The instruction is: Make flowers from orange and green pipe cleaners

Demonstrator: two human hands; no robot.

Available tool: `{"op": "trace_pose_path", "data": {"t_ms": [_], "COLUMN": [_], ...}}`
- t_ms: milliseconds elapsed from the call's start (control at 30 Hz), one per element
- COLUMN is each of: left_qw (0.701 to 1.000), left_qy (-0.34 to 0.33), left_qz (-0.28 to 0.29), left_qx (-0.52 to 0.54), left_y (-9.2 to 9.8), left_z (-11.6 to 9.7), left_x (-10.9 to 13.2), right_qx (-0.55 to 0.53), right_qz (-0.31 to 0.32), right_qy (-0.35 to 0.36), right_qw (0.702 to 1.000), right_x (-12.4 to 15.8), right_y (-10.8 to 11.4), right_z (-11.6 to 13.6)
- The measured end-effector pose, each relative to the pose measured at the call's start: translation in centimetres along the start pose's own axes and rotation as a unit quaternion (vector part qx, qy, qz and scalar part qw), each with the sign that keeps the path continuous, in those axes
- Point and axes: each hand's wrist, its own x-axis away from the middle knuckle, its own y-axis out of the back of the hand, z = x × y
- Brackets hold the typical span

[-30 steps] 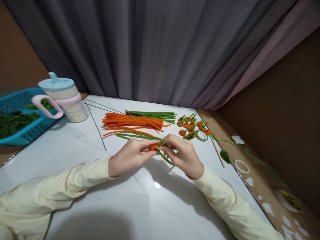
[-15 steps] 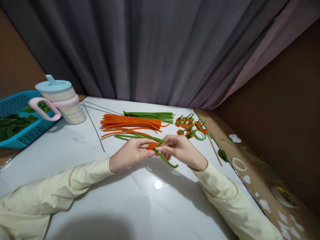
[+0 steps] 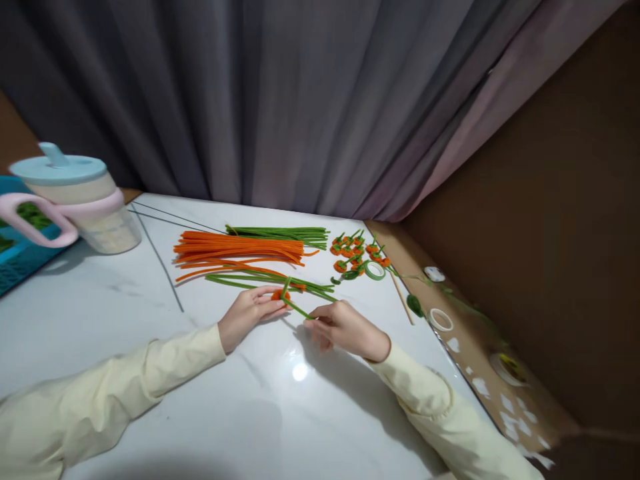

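Fingertips drawn in close, the left hand (image 3: 246, 316) has hold of a small orange piece (image 3: 277, 297), just above the white table (image 3: 220, 413), and a green strand (image 3: 299, 309) angles down from it to the right. At the strand's far end, the right hand (image 3: 350, 328) comes in with thumb and finger narrowed to a pinch on it, the lower fingers blurred. Just beyond the hands lie loose green strands (image 3: 235, 277); behind those, a thick orange bundle (image 3: 240, 247), then a green bundle (image 3: 280, 233). Off to the right, orange pieces with green tops (image 3: 359, 249) cluster beside a green tape roll (image 3: 375, 277).
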Motion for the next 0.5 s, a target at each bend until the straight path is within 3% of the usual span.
{"op": "trace_pose_path", "data": {"t_ms": [133,233,267,300,333,433,500], "left_qw": [1.000,0.999,0.998,0.998,0.997,0.996,0.994], "left_qy": [0.008,0.018,0.027,0.036,0.043,0.047,0.043], "left_qz": [0.019,0.041,0.046,0.049,0.051,0.068,0.085], "left_qx": [-0.004,-0.028,-0.033,-0.035,-0.035,-0.040,-0.045], "left_y": [0.1,0.0,0.0,-0.1,-0.1,-0.1,-0.1], "left_z": [0.1,-0.2,-0.3,-0.4,-0.5,-0.6,-0.6], "left_x": [0.2,0.3,0.4,0.4,0.4,0.3,0.2], "right_qx": [-0.020,0.130,0.212,0.298,0.326,0.363,0.370], "right_qz": [-0.017,-0.108,-0.167,-0.234,-0.271,-0.325,-0.329], "right_qy": [-0.054,-0.072,-0.089,-0.135,-0.170,-0.256,-0.289], "right_qw": [0.998,0.983,0.959,0.916,0.890,0.835,0.819], "right_x": [1.0,1.7,1.9,2.1,2.3,2.6,2.6], "right_y": [-1.2,0.7,1.9,3.4,5.0,9.1,10.4], "right_z": [-0.6,-1.0,-1.4,-1.9,-2.7,-5.9,-8.2]}}
